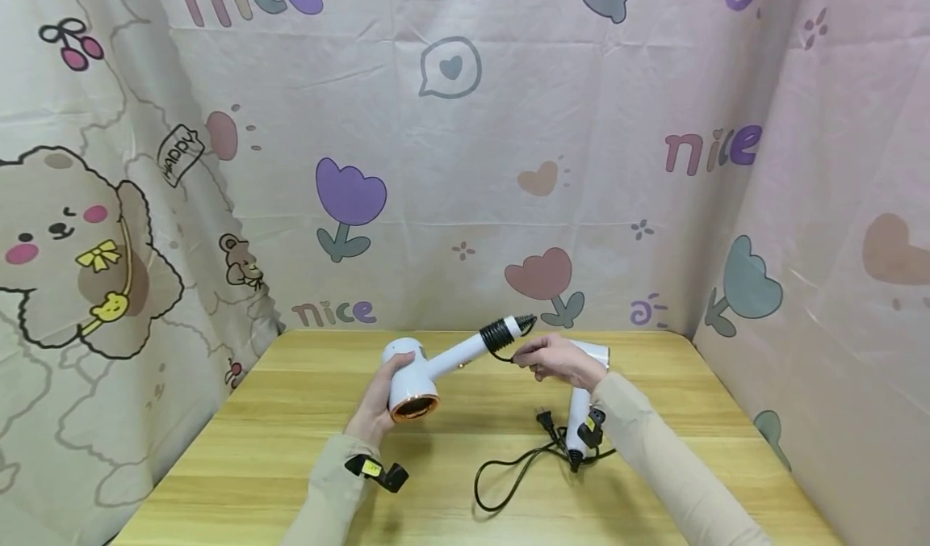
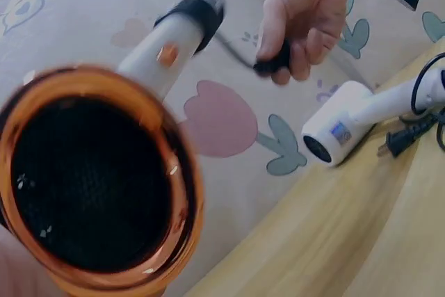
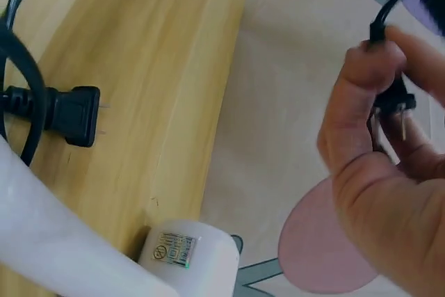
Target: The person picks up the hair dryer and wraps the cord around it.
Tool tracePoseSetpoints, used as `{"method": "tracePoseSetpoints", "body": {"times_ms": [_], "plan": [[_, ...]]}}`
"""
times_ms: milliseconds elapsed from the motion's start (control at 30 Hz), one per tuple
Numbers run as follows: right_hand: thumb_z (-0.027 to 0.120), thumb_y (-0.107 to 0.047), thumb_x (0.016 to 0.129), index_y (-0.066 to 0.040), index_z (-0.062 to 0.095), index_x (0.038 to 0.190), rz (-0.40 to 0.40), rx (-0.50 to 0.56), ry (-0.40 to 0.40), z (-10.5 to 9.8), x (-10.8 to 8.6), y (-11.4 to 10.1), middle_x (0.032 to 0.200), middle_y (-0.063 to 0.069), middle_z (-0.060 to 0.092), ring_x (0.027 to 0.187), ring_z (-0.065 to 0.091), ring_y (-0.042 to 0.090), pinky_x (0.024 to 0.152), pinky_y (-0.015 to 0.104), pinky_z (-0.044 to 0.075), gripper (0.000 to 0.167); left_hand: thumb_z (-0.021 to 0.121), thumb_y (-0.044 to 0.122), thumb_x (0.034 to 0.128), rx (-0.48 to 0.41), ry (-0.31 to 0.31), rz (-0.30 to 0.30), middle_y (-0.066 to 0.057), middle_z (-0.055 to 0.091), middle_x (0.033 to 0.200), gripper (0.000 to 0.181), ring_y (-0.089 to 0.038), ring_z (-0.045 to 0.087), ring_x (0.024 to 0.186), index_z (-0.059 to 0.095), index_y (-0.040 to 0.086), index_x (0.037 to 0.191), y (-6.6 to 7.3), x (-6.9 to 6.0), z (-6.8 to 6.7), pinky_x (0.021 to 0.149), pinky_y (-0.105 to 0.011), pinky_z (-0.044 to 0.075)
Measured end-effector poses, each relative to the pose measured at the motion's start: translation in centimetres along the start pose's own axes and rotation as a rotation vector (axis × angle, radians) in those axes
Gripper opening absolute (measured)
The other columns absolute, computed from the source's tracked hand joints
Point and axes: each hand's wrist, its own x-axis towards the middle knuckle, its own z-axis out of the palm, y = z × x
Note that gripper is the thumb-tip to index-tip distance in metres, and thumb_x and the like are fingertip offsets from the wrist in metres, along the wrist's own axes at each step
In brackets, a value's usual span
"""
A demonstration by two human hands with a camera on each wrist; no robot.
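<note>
My left hand grips a white hair dryer by its head, off the table. The dryer's copper-rimmed round end faces down in the head view and fills the lower left of the left wrist view. Its handle points up and to the right, with black cord wound round the handle near its tip. Between thumb and fingers, my right hand pinches the two-pin plug of that cord. A short length of cord runs from the coil to the plug.
A second white hair dryer lies on the wooden table, partly behind the right forearm. Its black cord loops loosely on the tabletop, ending in a plug. Printed cloth hangs behind and at both sides.
</note>
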Motion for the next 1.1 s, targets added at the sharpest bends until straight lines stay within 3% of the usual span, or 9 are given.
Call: {"method": "tracePoseSetpoints", "body": {"times_ms": [133, 267, 367, 467, 567, 733, 867, 967, 1100], "plan": [[0.068, 0.001, 0.086, 0.01, 0.061, 0.115, -0.114, 0.007, -0.017, -0.4, -0.2, 0.1, 0.093, 0.007, 0.061, 0.077, 0.06, 0.017, 0.073, 0.031, 0.059, 0.032, 0.055, 0.037, 0.093, 0.07, -0.119, -0.062, -0.007, 0.061, 0.104, 0.064, -0.019, 0.066, 0.086, 0.03, 0.002, 0.14, 0.1, -0.3, -0.4, 0.078, -0.034, 0.059], [0.068, 0.002, 0.084, 0.011, 0.057, 0.123, -0.193, -0.046, 0.003, -0.3, -0.3, 0.0, 0.093, 0.008, 0.062, 0.082, 0.059, 0.016, 0.072, 0.028, 0.058, 0.041, 0.056, 0.038, 0.0924, 0.191, -0.172, -0.075, -0.007, 0.062, 0.102, 0.065, -0.019, 0.067, 0.085, 0.031, -0.001, 0.138, 0.2, -0.3, -0.9, 0.079, -0.036, 0.06], [0.071, -0.011, 0.088, 0.002, 0.059, 0.125, -0.179, -0.092, 0.037, 0.1, -0.2, 0.0, 0.095, 0.006, 0.066, 0.086, 0.062, 0.015, 0.073, 0.026, 0.055, 0.04, 0.061, 0.038, 0.0895, 0.299, -0.157, -0.036, -0.009, 0.064, 0.101, 0.066, -0.021, 0.068, 0.083, 0.035, 0.002, 0.138, 0.2, -0.2, -0.9, 0.075, -0.038, 0.061], [0.07, -0.015, 0.09, -0.002, 0.056, 0.13, -0.155, -0.075, 0.016, 0.6, -0.2, 0.1, 0.102, 0.012, 0.068, 0.092, 0.068, 0.017, 0.084, 0.031, 0.059, 0.044, 0.068, 0.036, 0.0852, 0.39, -0.124, 0.014, -0.012, 0.065, 0.101, 0.067, -0.023, 0.068, 0.08, 0.039, 0.006, 0.137, 0.1, -0.2, -0.5, 0.071, -0.04, 0.061], [0.068, -0.013, 0.092, 0.003, 0.052, 0.133, -0.147, -0.031, -0.012, 1.1, -0.1, 0.2, 0.108, 0.019, 0.067, 0.094, 0.07, 0.02, 0.089, 0.034, 0.058, 0.047, 0.071, 0.035, 0.083, 0.448, -0.101, 0.051, -0.014, 0.065, 0.101, 0.068, -0.024, 0.069, 0.079, 0.041, 0.009, 0.138, 0.0, -0.2, -0.1, 0.069, -0.042, 0.061], [0.064, -0.007, 0.094, 0.012, 0.044, 0.138, -0.149, 0.002, -0.027, 1.7, -0.1, 0.3, 0.123, 0.03, 0.061, 0.097, 0.071, 0.024, 0.087, 0.035, 0.059, 0.053, 0.072, 0.033, 0.0827, 0.489, -0.076, 0.077, -0.015, 0.065, 0.102, 0.067, -0.024, 0.068, 0.077, 0.043, 0.011, 0.138, 0.0, -0.2, 0.2, 0.066, -0.041, 0.061], [0.061, -0.005, 0.095, 0.014, 0.039, 0.141, -0.16, 0.008, -0.055, 2.1, 0.0, 0.4, 0.123, 0.032, 0.061, 0.102, 0.07, 0.033, 0.087, 0.035, 0.059, 0.054, 0.074, 0.032, 0.0816, 0.504, -0.062, 0.101, -0.015, 0.065, 0.1, 0.066, -0.024, 0.068, 0.075, 0.045, 0.009, 0.136, -0.1, -0.1, 0.2, 0.063, -0.041, 0.061], [0.059, -0.006, 0.097, 0.009, 0.04, 0.141, -0.167, -0.039, -0.065, 2.4, -0.1, 0.5, 0.114, 0.028, 0.066, 0.103, 0.069, 0.035, 0.088, 0.034, 0.059, 0.05, 0.075, 0.031, 0.0805, 0.51, -0.049, 0.115, -0.016, 0.065, 0.1, 0.065, -0.024, 0.068, 0.074, 0.046, 0.007, 0.134, -0.2, 0.0, 0.2, 0.062, -0.04, 0.061], [0.056, -0.014, 0.1, -0.001, 0.045, 0.14, -0.213, -0.204, -0.04, 2.9, -0.3, 0.5, 0.106, 0.02, 0.07, 0.098, 0.07, 0.028, 0.089, 0.036, 0.058, 0.044, 0.076, 0.031, 0.0794, 0.515, -0.027, 0.132, -0.017, 0.065, 0.101, 0.066, -0.025, 0.067, 0.074, 0.047, 0.007, 0.133, -0.3, 0.0, 0.1, 0.063, -0.04, 0.06]]}}
